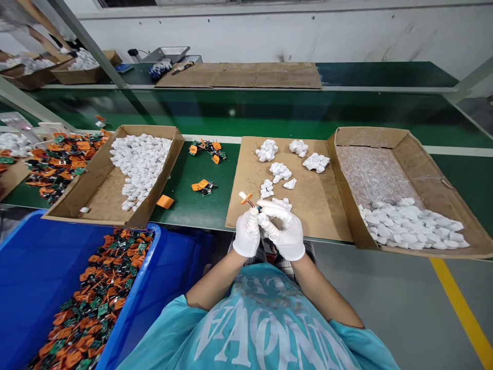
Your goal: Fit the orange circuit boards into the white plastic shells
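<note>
Both my hands wear white gloves and meet over the front edge of the cardboard sheet (308, 208). My left hand (247, 235) is closed on a small wired part with an orange tab (247, 198); its wires and a white tip stick out above the fingers. Pressed up against it from the right, my right hand (284, 231) pinches the part's lower end, which the fingers mostly hide. Small piles of white caps (280, 171) lie on the cardboard beyond my hands. To the left, on the green bench, are loose orange-tabbed circuit parts (204, 187).
A shallow carton (110, 218) at left and another carton (344, 205) at right hold white pieces. A blue bin (152, 241) of orange-and-green parts stands below left. More parts (65, 162) are heaped at far left. Another person (42, 25) is at upper left.
</note>
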Motion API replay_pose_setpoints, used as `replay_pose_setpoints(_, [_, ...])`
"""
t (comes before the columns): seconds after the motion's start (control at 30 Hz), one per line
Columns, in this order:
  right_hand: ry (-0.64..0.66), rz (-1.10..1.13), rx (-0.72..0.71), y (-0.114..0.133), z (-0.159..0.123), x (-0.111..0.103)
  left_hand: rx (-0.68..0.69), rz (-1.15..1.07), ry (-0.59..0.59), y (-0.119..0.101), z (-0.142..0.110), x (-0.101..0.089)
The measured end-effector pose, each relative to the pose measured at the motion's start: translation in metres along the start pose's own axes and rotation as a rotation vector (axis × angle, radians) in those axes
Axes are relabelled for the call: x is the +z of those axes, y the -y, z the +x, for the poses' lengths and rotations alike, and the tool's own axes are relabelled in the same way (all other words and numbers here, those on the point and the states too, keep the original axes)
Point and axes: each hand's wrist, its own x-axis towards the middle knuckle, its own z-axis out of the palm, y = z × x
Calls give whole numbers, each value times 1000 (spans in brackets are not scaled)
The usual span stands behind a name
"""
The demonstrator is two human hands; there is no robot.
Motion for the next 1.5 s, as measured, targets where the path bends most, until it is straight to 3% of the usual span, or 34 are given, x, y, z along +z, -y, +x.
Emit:
replay_pose_setpoints(0.13, [16,227,144,3,-1,3,-83,9,123,-10,-4,4])
replay_pose_setpoints(0.27, [-62,378,288,7,1,6,-26,99,148,-18,-8,5])
replay_pose_setpoints(0.37, [-13,251,205,9,4,2,-43,96,190,-20,-9,6])
replay_pose_setpoints(0.53, [181,-138,-112,6,9,-12,-171,-38,159,-25,-7,7])
replay_pose_setpoints(0.63, [194,-249,-210,2,8,-15,-287,-131,261,-23,-5,4])
replay_pose_setpoints(0.77, [156,-259,-256,0,6,-12,-320,-238,391,-19,-1,-1])
replay_pose_setpoints(0.9, [182,-157,-157,3,8,-11,-337,-284,389,-20,-1,1])
replay_pose_setpoints(1.03, [193,-133,-158,4,11,-12,-253,-242,324,-19,-5,0])
replay_pose_setpoints(1.1, [181,-144,-162,4,10,-12,-239,-206,379,-17,-5,-3])
replay_pose_setpoints(1.2, [46,-194,-126,6,8,-12,-200,-198,425,-16,-4,-8])
replay_pose_setpoints(1.3, [-74,-282,-143,8,5,-12,-152,-157,334,-19,-2,-7])
replay_pose_setpoints(1.5, [-46,-353,-217,12,0,-8,214,90,169,-20,1,-6])
